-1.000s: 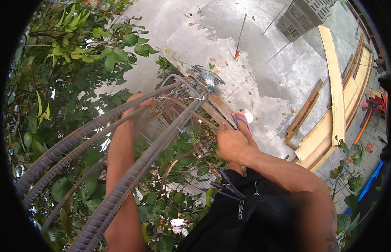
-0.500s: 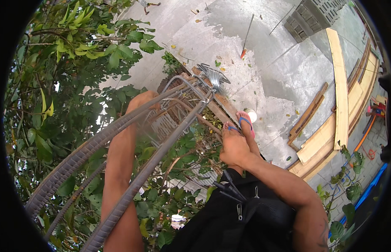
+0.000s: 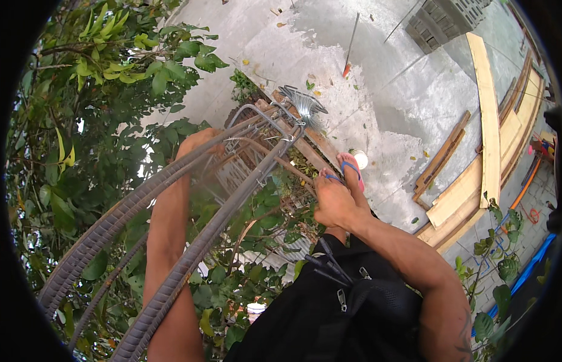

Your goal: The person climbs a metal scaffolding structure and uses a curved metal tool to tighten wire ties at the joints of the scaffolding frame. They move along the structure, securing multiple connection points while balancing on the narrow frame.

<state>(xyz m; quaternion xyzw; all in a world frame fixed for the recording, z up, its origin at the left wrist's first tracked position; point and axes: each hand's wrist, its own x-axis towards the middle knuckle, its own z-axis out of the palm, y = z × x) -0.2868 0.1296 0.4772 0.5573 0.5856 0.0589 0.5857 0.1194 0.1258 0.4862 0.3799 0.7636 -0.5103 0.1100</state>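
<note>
Long ribbed rebars (image 3: 190, 268) rise from the lower left and meet at a wire-tied cage top. My left hand (image 3: 199, 142) is closed at the leftmost thick bar, its fingers partly hidden behind the steel. A bent stirrup (image 3: 254, 110) and a bundle of thin tie wire (image 3: 306, 110) sit at the cage's top end. My right hand (image 3: 334, 200) is a fist, around the lower end of a thinner brown bar (image 3: 296, 173) that slants down from the cage. Whatever else lies inside that fist is hidden.
Leafy branches (image 3: 57, 199) crowd the left side and hang below the bars. My sandalled foot (image 3: 350, 169) is beside a white round container (image 3: 359, 158). Far below, wooden planks (image 3: 489, 120), hollow blocks (image 3: 435, 27) and a thin rod (image 3: 351, 45) lie on concrete.
The view has shifted slightly, so the ground and cage appear a little higher. Both hands keep nearly the same places on the bars.
</note>
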